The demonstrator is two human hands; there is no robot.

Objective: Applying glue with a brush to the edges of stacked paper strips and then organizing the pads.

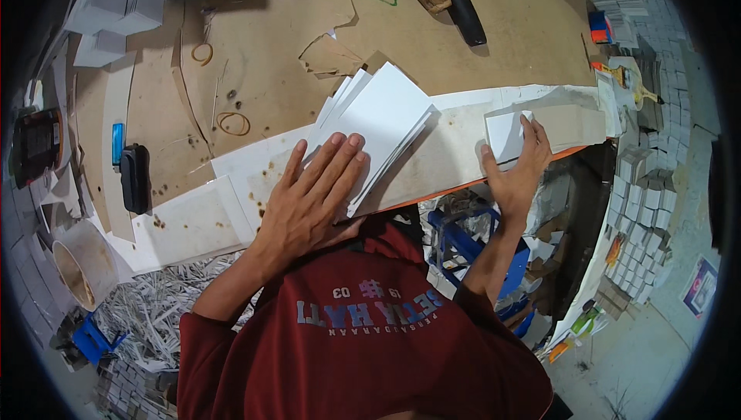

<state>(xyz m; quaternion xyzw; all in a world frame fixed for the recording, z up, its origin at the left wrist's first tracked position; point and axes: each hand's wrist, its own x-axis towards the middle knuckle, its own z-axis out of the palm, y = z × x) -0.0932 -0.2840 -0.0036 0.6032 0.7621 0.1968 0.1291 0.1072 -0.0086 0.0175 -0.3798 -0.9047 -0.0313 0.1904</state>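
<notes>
"How's my grip?"
"Your right hand (pixel 515 175) clasps the stack (pixel 504 133) on the tabletop (pixel 270 42); your left hand (pixel 309 200) covers the sheets (pixel 387 115) left of it, whether grasping I can't tell."

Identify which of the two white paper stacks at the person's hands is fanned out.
The larger stack under the left hand: it is staggered along its left side, whereas the smaller stack at the right hand looks neat.

Left grip (pixel 316 192), fingers extended, is lying over fanned white sheets (pixel 386 115) at the surface's (pixel 266 42) near edge. Right grip (pixel 515 177) is holding a small white stack (pixel 505 134) farther right, same edge. Black-headed mallet (pixel 464 15) is resting toward the far side; black case (pixel 135 179), near left corner.
</notes>
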